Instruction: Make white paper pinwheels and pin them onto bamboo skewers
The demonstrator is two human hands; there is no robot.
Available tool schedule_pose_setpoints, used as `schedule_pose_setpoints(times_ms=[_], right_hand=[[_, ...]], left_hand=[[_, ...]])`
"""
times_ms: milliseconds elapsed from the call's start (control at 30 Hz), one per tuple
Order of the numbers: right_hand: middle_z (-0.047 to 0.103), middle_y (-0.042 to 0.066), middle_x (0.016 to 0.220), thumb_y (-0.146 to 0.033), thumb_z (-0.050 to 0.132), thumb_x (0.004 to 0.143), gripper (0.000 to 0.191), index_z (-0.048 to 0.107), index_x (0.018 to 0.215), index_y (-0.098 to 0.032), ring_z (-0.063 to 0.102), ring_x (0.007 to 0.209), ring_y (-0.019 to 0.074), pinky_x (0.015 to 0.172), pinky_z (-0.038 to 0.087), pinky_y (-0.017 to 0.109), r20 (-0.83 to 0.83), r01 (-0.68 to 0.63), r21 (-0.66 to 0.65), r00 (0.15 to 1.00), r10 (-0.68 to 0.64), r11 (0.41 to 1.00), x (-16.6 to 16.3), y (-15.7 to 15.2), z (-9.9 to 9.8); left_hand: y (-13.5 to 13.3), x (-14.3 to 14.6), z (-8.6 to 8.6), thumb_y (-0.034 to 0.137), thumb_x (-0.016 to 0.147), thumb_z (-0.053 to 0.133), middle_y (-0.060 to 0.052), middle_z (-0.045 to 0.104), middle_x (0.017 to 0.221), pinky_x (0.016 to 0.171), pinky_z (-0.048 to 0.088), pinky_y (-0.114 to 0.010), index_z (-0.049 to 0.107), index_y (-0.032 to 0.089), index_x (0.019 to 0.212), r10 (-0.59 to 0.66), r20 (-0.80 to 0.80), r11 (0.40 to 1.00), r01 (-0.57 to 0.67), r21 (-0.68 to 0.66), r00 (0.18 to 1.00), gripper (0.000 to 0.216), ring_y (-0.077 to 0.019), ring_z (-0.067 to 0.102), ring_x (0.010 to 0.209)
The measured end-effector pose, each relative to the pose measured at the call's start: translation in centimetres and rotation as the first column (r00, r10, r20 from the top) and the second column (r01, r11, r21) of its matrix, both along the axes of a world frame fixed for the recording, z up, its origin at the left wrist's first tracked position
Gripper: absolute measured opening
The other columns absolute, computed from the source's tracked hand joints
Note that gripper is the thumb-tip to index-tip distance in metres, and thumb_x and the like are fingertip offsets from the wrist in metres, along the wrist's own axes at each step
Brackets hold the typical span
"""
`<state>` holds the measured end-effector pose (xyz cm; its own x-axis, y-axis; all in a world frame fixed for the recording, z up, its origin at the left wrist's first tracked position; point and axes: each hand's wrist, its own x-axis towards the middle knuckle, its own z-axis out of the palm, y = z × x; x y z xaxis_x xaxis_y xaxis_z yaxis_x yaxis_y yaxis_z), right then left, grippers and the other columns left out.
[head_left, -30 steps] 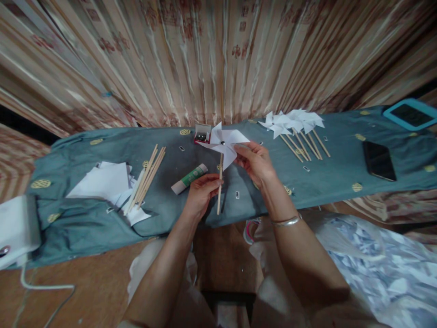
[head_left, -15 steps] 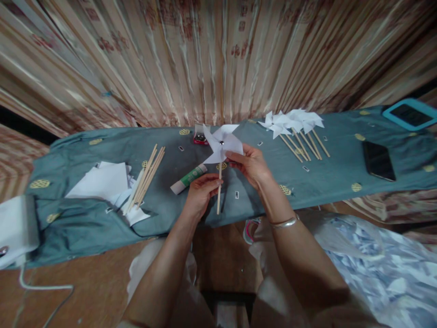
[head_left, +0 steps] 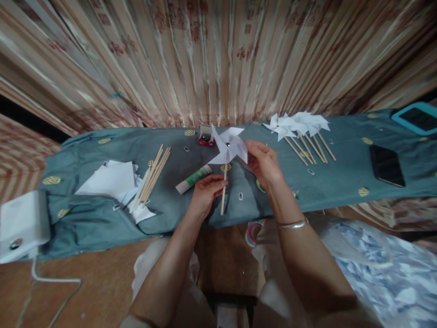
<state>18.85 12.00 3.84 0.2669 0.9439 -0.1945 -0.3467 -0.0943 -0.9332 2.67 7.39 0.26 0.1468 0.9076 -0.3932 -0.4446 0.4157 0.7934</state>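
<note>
- Centrally, the left hand is closed around the wooden stick of a white paper pinwheel, holding it upright above the blue-grey cloth that covers the table.
- The right hand sits just beside the pinwheel's right edge, fingers curled, fingertips touching one paper vane; a silver bangle circles that wrist.
- Just left of the stick lies a glue stick with a green label, tilted on the cloth.
- Behind the pinwheel stands a small red box, open.
- Farther left lie a bundle of bare wooden sticks and a pile of white paper sheets, touching each other.
- To the right rest finished pinwheels in a cluster, then a black phone and a blue-cased tablet.
</note>
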Motion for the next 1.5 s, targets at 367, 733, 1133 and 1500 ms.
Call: schedule_pose_setpoints(times_ms=[367,733,1133,1500], right_hand=[[0.069,-0.006,0.060,-0.024,0.086,0.043,0.043,0.067,0.081,-0.019,0.057,0.051,0.0061,0.052,0.046,0.019,-0.002,0.051,-0.034,0.999,-0.051,0.998,-0.8,-0.1,0.4],[0.068,-0.006,0.058,-0.025,0.090,0.035,0.054,0.065,0.082,-0.018,0.056,0.050,0.0062,0.052,0.046,0.019,0.007,-0.001,-0.040,1.000,0.001,0.999,-1.8,-0.3,0.4],[0.066,-0.007,0.056,-0.032,0.091,0.036,0.057,0.064,0.084,-0.018,0.053,0.049,0.0082,0.053,0.043,0.024,-0.018,-0.056,-0.035,0.998,0.055,0.998,-2.9,-0.7,0.1],[0.069,-0.003,0.061,-0.047,0.088,0.047,0.038,0.069,0.063,-0.019,0.056,0.055,0.0099,0.059,0.046,0.025,0.147,-0.279,-0.027,0.949,0.280,0.960,-3.0,-2.5,-1.1]], left_hand=[[0.1,-0.1,0.0,0.025,0.046,0.087,0.001,0.067,0.066,0.060,0.045,-0.021,0.071,0.015,0.069,0.029,0.033,1.000,-0.029,-0.002,0.999,0.030,-0.0077,0.057,0.058],[0.3,0.0,0.3,0.025,0.042,0.088,0.002,0.066,0.064,0.059,0.044,-0.021,0.070,0.016,0.066,0.100,0.036,0.995,-0.099,-0.014,0.994,0.031,-0.0084,0.057,0.059],[0.4,0.1,0.1,0.025,0.043,0.088,0.002,0.067,0.064,0.061,0.045,-0.022,0.071,0.015,0.067,0.116,0.060,0.993,-0.116,0.000,0.991,0.031,-0.0084,0.057,0.059],[0.8,0.4,0.1,0.025,0.044,0.087,0.001,0.066,0.063,0.060,0.045,-0.022,0.071,0.015,0.067,0.093,0.096,0.995,-0.096,0.030,0.991,0.030,-0.0091,0.056,0.058]])
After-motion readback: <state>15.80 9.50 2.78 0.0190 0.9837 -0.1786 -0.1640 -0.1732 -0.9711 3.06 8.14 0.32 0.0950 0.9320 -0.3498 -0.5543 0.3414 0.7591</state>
